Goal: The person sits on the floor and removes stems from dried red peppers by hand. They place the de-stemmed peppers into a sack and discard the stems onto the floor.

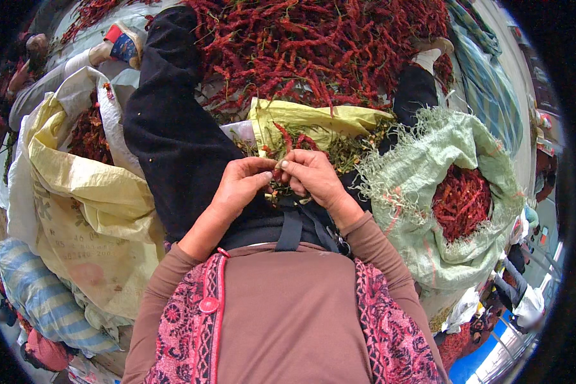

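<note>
Pinching a red pepper (276, 174), left hand (242, 179) and right hand (315, 175) are working, some apparently done in a green sack (422, 160), a large heap (313, 57) seemingly remaining.

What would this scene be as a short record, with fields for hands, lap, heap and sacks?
Left hand: fingertips pinched at a red pepper, partly hidden
Right hand: pinching at the same pepper
Lap: yellow sheet, dry plant bits
Heap: red peppers, ahead
Left sack: yellowish, open, dark red contents
Right sack: pale green, frayed rim, red contents
</note>
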The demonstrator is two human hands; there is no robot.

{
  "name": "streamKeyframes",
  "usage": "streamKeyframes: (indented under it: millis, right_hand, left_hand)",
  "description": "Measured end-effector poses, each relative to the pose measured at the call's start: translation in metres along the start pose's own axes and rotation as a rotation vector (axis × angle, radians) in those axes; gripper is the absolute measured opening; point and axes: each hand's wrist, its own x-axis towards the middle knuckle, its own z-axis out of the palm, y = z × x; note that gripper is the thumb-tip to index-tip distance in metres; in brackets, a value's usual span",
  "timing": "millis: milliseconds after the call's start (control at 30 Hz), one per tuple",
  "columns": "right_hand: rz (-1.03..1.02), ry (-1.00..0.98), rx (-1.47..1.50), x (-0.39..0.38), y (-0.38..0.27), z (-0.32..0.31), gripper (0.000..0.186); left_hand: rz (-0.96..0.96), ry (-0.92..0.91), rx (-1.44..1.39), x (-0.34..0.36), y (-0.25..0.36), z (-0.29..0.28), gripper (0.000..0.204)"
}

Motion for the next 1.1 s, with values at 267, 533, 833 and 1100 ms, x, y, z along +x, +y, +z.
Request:
streamKeyframes:
  millis: [267,533,833,1100]
  right_hand:
    - [-0.055,0.043,-0.103,-0.001,0.005,0.01,0.011]
    - [-0.13,0.038,-0.308,-0.007,0.008,0.008,0.01]
    - [-0.771,0.209,-0.893,-0.023,-0.01,0.031,0.008]
    - [-0.664,0.238,-1.365,0.009,0.004,0.015,0.012]
  left_hand:
    - [-0.043,-0.023,0.023,0.001,-0.004,-0.004,0.032]
    - [0.062,-0.058,0.268,-0.003,-0.003,0.007,0.06]
    - [-0.23,0.167,-0.157,-0.001,0.001,0.007,0.044]
    - [0.488,0.324,0.949,0.033,0.013,0.001,0.01]
